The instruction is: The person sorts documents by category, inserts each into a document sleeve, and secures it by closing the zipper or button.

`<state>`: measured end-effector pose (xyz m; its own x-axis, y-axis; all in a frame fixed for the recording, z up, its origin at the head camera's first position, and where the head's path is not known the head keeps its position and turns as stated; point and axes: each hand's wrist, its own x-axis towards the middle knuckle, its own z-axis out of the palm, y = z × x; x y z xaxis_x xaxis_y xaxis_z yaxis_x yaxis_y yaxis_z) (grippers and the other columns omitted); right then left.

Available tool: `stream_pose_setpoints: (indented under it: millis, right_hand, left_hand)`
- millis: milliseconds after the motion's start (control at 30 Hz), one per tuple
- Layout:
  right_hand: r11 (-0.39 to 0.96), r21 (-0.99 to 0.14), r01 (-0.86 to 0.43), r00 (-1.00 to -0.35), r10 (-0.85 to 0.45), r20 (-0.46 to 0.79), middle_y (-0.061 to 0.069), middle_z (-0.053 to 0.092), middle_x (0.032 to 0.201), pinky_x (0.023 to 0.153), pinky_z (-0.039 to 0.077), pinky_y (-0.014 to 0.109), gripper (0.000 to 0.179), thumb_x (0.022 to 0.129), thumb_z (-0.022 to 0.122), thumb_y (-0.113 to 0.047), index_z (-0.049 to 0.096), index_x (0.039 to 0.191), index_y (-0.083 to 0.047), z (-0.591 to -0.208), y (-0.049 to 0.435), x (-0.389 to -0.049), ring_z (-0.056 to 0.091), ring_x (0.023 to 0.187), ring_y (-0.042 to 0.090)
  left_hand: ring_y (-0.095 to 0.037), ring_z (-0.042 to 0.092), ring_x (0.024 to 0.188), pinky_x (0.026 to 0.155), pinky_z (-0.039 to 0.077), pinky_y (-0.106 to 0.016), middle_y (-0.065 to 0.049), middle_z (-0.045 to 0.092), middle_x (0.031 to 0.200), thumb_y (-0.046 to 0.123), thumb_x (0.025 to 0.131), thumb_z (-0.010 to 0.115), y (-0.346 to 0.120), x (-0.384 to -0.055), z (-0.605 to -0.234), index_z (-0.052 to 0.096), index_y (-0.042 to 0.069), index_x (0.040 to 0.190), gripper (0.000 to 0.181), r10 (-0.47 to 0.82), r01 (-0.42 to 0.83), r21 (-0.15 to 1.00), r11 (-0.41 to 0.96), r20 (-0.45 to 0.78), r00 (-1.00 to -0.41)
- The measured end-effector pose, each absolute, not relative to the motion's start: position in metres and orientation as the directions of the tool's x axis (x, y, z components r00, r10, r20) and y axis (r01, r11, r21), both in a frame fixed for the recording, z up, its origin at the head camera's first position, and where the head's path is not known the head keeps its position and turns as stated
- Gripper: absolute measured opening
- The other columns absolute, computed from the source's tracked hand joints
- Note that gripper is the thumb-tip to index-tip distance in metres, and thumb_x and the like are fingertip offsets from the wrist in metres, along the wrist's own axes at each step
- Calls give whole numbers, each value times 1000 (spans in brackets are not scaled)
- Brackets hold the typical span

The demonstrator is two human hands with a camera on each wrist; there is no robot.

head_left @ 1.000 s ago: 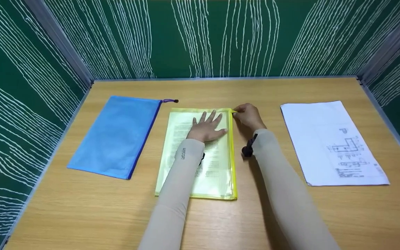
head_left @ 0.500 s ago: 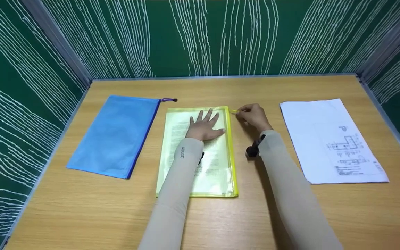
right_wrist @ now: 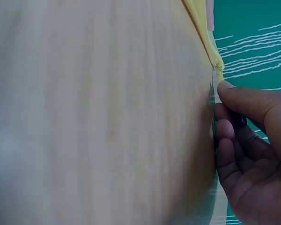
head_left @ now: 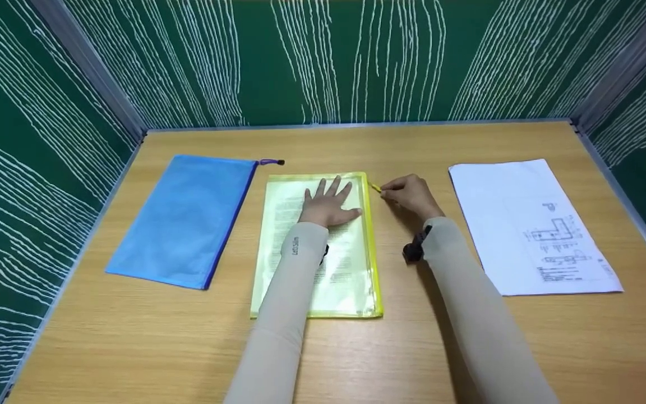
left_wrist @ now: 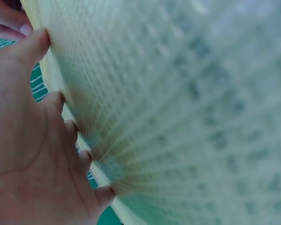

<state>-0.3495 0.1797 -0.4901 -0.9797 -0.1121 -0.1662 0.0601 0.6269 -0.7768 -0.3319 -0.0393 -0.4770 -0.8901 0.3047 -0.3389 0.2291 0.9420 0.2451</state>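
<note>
A yellow-edged clear zip pouch [head_left: 345, 297] with printed paper inside lies flat in the middle of the table. My left hand [head_left: 326, 209] rests on its upper part, fingers spread, and in the left wrist view the fingertips [left_wrist: 85, 159] press on the mesh surface. Just off the pouch's top right corner, my right hand [head_left: 413, 195] pinches the yellow zipper pull [head_left: 375, 187]. The right wrist view has the thumb [right_wrist: 239, 96] on this strap close to the zip's end, and a black tip [right_wrist: 242, 119] pokes out between the fingers.
A blue zip pouch [head_left: 188, 219] with a purple pull [head_left: 270, 161] lies to the left on the wooden table [head_left: 351, 365]. On the right is a stack of white paper [head_left: 502, 224] bearing a technical drawing. Green walls [head_left: 278, 67] with white lines stand behind and beside the table.
My right hand, pinching the zipper pull, has shifted right and slightly nearer, drawing the pull out from the pouch's corner. The left hand stays spread on the pouch.
</note>
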Motion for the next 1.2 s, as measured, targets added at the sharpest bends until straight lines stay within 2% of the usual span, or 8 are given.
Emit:
stream_pose_setpoints:
  millis: [300,700,1000,1200]
  right_hand:
    - [635,-765,108,-973,-90,-213,11,66,114,70,48,23,25,93,64,-20,72,114,-10,-489,182,-346,56,87,18]
    - [622,-775,113,-975,-82,-208,10,65,114,72,48,24,24,92,65,-19,72,113,-11,-488,183,-343,55,88,18]
    - [626,-779,35,-981,-127,-146,12,68,109,64,48,23,23,92,65,-20,73,111,-9,-489,192,-334,57,77,16]
    - [612,-789,49,-979,-129,-160,10,66,106,61,48,22,22,91,66,-22,73,110,-12,-486,199,-330,56,72,14]
  left_hand:
    - [-26,-7,150,118,-1,-56,7,-4,163,68,91,36,-39,-332,-477,9,35,155,77,297,221,245,944,-338,-893]
    - [-24,-6,150,119,0,-56,8,-2,163,69,89,41,-38,-333,-475,11,37,154,79,266,184,254,950,-340,-902]
    - [-27,-6,150,118,0,-58,7,-3,163,70,89,40,-31,-342,-478,11,36,154,79,238,147,271,951,-341,-909]
    - [-27,-6,150,118,-1,-58,8,-2,163,69,89,41,-29,-347,-475,11,36,154,79,221,127,279,952,-337,-915]
